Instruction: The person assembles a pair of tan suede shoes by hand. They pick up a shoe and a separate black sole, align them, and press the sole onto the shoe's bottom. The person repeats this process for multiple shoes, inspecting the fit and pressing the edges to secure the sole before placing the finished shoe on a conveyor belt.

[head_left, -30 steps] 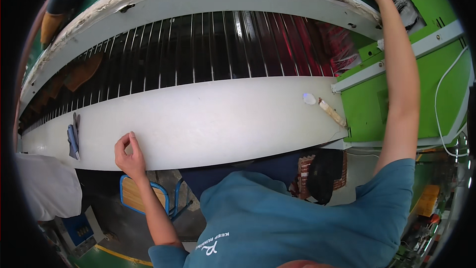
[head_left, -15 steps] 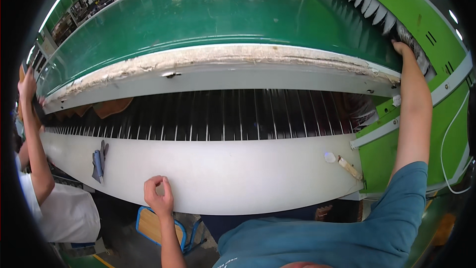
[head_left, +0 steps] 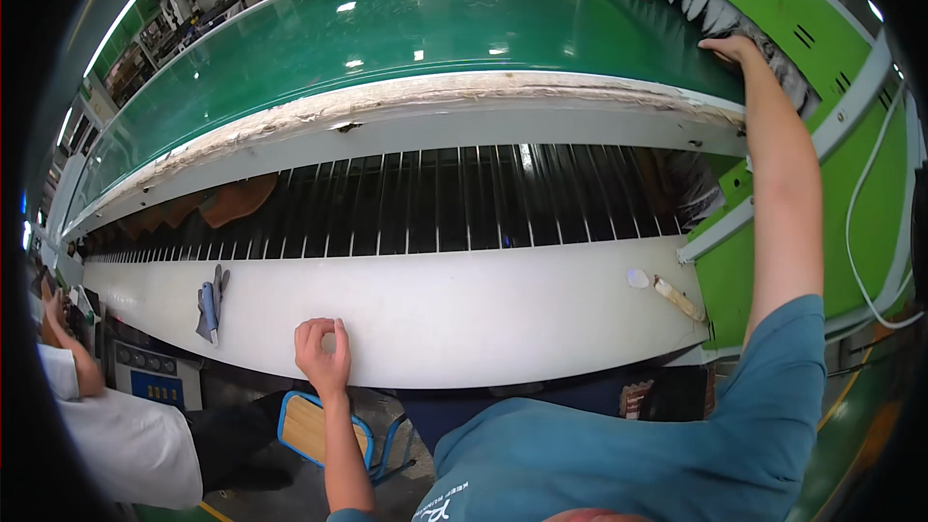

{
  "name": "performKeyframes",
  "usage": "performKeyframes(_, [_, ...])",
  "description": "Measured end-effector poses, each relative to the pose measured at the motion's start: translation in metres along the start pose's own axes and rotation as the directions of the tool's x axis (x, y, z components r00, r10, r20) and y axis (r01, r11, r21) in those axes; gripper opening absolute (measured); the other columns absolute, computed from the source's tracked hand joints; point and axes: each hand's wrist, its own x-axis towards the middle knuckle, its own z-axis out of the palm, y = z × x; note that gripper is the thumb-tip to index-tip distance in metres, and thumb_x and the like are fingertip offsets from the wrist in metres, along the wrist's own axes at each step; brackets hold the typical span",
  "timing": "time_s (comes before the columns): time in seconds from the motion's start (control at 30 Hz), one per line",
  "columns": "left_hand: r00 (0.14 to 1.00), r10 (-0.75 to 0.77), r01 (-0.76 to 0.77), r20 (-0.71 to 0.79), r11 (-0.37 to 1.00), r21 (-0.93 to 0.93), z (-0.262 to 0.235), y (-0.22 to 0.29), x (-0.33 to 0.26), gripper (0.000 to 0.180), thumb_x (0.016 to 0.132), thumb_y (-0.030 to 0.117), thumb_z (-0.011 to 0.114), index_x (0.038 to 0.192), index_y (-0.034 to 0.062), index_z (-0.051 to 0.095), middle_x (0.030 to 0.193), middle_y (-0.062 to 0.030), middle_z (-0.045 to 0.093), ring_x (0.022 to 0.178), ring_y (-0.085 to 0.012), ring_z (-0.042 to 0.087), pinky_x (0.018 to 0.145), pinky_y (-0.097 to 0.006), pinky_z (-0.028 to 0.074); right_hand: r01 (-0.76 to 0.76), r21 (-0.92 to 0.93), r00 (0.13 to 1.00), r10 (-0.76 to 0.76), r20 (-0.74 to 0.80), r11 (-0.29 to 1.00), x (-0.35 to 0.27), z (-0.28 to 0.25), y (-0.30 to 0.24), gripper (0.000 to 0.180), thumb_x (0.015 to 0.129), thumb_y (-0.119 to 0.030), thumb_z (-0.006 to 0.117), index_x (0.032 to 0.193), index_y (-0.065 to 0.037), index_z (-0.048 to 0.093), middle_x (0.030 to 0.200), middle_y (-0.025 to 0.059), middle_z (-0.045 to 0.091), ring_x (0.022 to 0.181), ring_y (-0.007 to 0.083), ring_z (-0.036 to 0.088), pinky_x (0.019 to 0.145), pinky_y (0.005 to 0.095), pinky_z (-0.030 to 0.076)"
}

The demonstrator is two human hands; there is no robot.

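My left hand point(head_left: 322, 352) rests with curled fingers on the near edge of the white work shelf point(head_left: 464, 314); it holds nothing I can see. My right arm stretches far up to the right, and my right hand point(head_left: 731, 48) lies on the far right edge of the green conveyor belt point(head_left: 435, 29), next to a row of pale pieces along the green machine frame point(head_left: 822, 87). Whether that hand grips anything is unclear. Between shelf and belt runs a black slatted roller section point(head_left: 464, 198).
A blue-grey tool point(head_left: 210, 302) lies on the shelf's left part. A white lump point(head_left: 637, 277) and a tan stick point(head_left: 679, 299) lie at its right end. Brown leather pieces point(head_left: 237, 198) sit on the slats. Another person point(head_left: 116, 435) stands left; one more stands beyond the belt.
The view has tilted up, showing more of the green belt. My right hand stays stretched to the belt's far right edge; my left hand stays on the shelf edge.
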Motion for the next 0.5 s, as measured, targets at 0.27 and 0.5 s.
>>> performKeyframes(0.27, [1.000, 0.006, -0.005, -0.020, 0.996, 0.092, -0.010, 0.001, -0.006, 0.016, 0.095, 0.009, 0.083, 0.086, 0.0065, 0.071, 0.093, -0.0065, 0.074, 0.092, -0.0290, 0.070, 0.083, -0.042, 0.057, 0.291, 0.783, 0.954, -0.100, -0.284, 0.549, -0.130, 0.020, -0.102, 0.041, 0.089, -0.022, 0.097, 0.120, -0.002, 0.078, 0.105, 0.0065, 0.080, 0.091, 0.0224, 0.077, 0.089, 0.0358, 0.062])
performKeyframes(0.5, [0.984, -0.124, 0.152, 0.129, 0.960, -0.235, -0.020, -0.007, -0.003, 0.012, 0.105, 0.014, 0.081, 0.102, 0.0024, 0.077, 0.101, -0.0099, 0.079, 0.092, -0.0232, 0.075, 0.082, -0.037, 0.060, 0.495, 0.868, 0.780, -0.462, -0.422, 0.043, -0.323, 0.044, -0.158, 0.080, 0.094, -0.010, 0.092, 0.164, 0.000, 0.055, 0.126, 0.0125, 0.079, 0.115, 0.0212, 0.078, 0.104, 0.0394, 0.065])
